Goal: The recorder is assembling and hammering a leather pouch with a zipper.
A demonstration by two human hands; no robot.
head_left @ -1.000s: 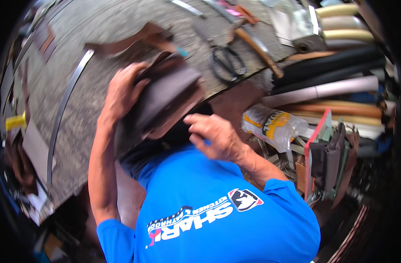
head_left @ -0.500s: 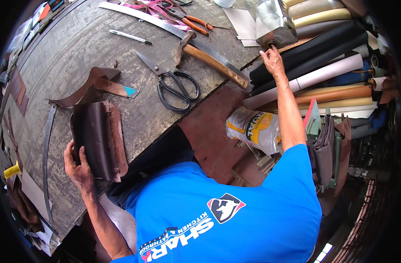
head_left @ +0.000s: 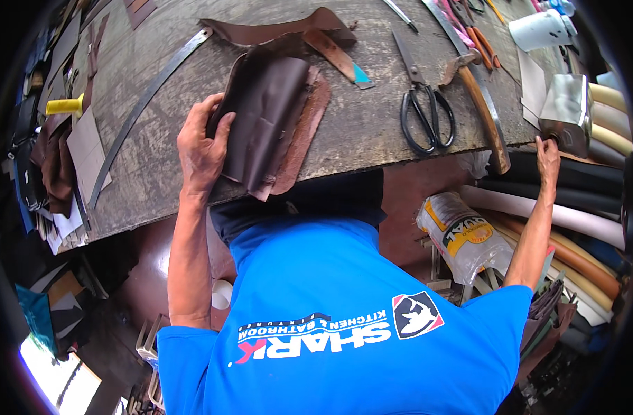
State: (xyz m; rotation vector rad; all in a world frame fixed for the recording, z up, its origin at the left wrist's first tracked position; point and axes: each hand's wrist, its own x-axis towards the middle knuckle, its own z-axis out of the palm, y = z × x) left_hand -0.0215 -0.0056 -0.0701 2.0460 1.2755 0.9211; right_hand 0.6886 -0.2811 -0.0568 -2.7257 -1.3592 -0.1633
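Head view: leather (head_left: 269, 114) folded, dark brown, creased

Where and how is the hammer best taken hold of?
Probably by the free end of its wooden handle, coming from the near side of the table. The hammer lies with its head farther in, and the handle's end juts past the table's near edge, so it could likely be wrapped from below too. The right hand, at the metal can, is the nearer hand.
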